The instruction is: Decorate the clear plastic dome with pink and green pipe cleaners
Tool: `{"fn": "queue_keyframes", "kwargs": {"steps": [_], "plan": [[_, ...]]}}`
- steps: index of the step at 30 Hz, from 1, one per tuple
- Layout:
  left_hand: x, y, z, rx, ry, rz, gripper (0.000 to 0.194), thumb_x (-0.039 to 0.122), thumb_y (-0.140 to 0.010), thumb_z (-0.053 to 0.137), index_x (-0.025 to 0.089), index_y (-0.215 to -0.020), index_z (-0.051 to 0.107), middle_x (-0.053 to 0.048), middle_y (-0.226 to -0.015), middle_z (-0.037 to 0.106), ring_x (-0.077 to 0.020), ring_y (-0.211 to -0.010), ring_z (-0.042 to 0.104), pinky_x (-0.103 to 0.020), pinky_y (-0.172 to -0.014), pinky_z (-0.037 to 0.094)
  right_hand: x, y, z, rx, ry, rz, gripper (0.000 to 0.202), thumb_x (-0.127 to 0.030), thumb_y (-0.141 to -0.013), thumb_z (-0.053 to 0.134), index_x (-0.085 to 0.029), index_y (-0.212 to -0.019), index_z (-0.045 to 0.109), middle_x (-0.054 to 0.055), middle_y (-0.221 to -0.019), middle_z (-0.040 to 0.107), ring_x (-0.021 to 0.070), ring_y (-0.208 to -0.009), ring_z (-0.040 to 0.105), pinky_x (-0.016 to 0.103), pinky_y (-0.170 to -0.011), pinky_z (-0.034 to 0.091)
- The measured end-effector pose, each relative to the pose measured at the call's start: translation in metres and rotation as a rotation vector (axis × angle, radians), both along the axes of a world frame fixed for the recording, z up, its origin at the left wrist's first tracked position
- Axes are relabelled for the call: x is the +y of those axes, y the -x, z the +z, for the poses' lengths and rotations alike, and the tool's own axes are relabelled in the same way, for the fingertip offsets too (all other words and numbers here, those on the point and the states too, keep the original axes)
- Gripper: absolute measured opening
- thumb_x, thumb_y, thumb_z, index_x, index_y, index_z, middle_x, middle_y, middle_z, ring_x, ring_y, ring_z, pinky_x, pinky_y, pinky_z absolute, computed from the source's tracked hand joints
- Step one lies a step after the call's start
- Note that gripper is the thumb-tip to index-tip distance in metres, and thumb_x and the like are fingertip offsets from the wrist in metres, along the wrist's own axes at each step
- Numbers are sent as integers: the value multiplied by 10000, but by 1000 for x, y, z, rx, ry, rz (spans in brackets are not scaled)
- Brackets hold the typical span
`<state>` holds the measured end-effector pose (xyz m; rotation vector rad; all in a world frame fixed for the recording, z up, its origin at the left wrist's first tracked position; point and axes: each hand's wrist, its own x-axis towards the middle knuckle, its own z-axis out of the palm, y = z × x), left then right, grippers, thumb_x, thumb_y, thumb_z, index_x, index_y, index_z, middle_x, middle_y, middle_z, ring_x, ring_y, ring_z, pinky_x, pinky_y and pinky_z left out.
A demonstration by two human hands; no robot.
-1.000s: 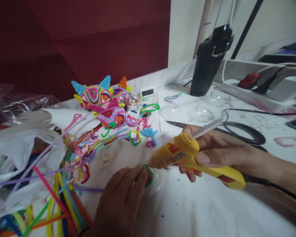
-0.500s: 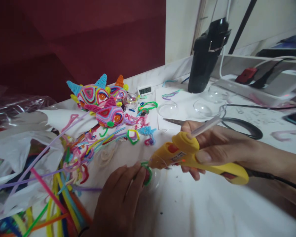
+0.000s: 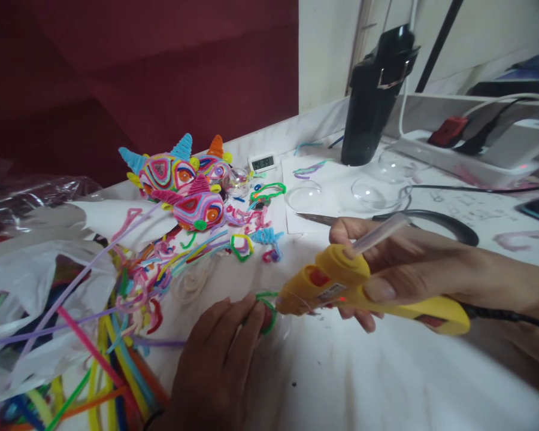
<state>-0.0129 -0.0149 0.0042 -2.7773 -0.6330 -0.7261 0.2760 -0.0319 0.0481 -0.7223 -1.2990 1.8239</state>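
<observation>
My right hand [image 3: 399,269] is wrapped round a yellow hot glue gun [image 3: 327,284], with a clear glue stick [image 3: 379,234] poking out of its back. The gun's nozzle points left, close to a green pipe-cleaner loop [image 3: 272,317] with a dark red middle. My left hand [image 3: 222,347] lies over that piece with fingers together, pressing it against a clear plastic dome [image 3: 285,329] on the table. The fingers cover part of the piece, so its far side is hidden.
Colourful pipe-cleaner animal heads [image 3: 197,209] stand behind, near a small digital clock [image 3: 261,161]. Scissors [image 3: 444,224], clear domes [image 3: 371,193], a black bottle [image 3: 372,108] and a power strip [image 3: 471,158] are at the right. Pipe cleaners [image 3: 103,359] and plastic bags [image 3: 22,287] fill the left.
My right hand and the glue gun have shifted slightly right, drawing the nozzle a little off the green loop. My left hand stays nearly still, on the same piece.
</observation>
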Motion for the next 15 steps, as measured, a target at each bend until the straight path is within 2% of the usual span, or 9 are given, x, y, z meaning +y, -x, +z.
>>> {"fn": "queue_keyframes", "kwargs": {"steps": [3, 6, 12, 15], "plan": [[1, 1, -1, -5, 6, 0, 323, 26, -910, 445, 33, -1214, 554, -159, -1237, 575, -250, -1147, 506, -399, -965, 431, 1, 0, 4, -16, 7, -17, 229, -330, -802, 676, -259, -947, 512, -15, -811, 712, 167, -722, 681, 289, -648, 511], [2, 2, -2, 18, 6, 1, 331, 19, -901, 462, 39, -1219, 550, -156, -1239, 580, -241, -1152, 508, -389, -968, 437, 0, -1, 9, -103, -74, -85, 271, -416, -795, 670, -265, -952, 509, -18, -842, 697, 185, -758, 674, 343, -702, 510], [2, 0, -1, -12, -25, 21, 315, 12, -913, 421, 43, -1189, 569, -155, -1196, 601, -245, -1103, 531, -407, -928, 470, -2, -6, 11, -613, -477, -336, 183, -303, -843, 610, -274, -914, 443, -11, -835, 602, 163, -741, 597, 254, -581, 467], [2, -1, -1, 1, -39, 23, 285, 29, -918, 452, 50, -1173, 578, -147, -1181, 614, -236, -1090, 540, -396, -926, 478, 1, -13, 7, -877, -648, -401, 194, -264, -834, 578, -266, -972, 442, 32, -946, 608, 203, -823, 595, 294, -625, 475]]}}
